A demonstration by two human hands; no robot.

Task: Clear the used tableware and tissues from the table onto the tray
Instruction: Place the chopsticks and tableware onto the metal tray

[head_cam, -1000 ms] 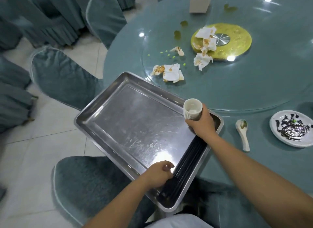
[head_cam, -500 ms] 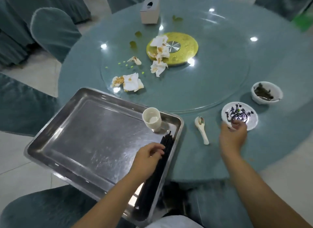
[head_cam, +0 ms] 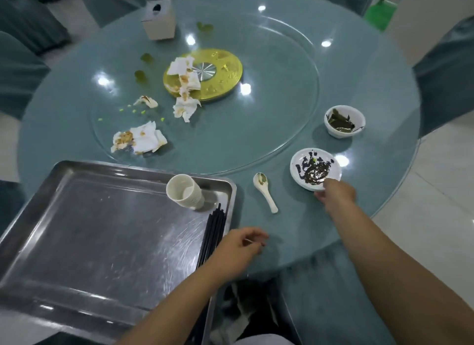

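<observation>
A steel tray point(head_cam: 77, 242) rests at the table's near left edge, holding a white cup point(head_cam: 183, 194) and black chopsticks point(head_cam: 213, 234) along its right side. My right hand point(head_cam: 336, 194) grips the near rim of a small white plate point(head_cam: 315, 171) smeared with dark sauce. My left hand point(head_cam: 238, 247) hovers just right of the tray with loosely curled fingers, holding nothing. A white spoon point(head_cam: 265, 190) lies between the tray and the plate. A white bowl point(head_cam: 343, 121) with dark residue stands further back. Several stained tissues point(head_cam: 139, 139) lie on the glass turntable point(head_cam: 256, 139).
A gold centre disc point(head_cam: 223, 75) sits mid-turntable, partly under tissues. A white tissue box point(head_cam: 159, 20) stands at the far side. Small green food bits point(head_cam: 133, 111) dot the glass. Covered chairs point(head_cam: 23, 70) ring the table.
My right hand let go of the cup, which now stands in the tray, and reached right to the sauce plate. My left hand left the tray's rim and moved right.
</observation>
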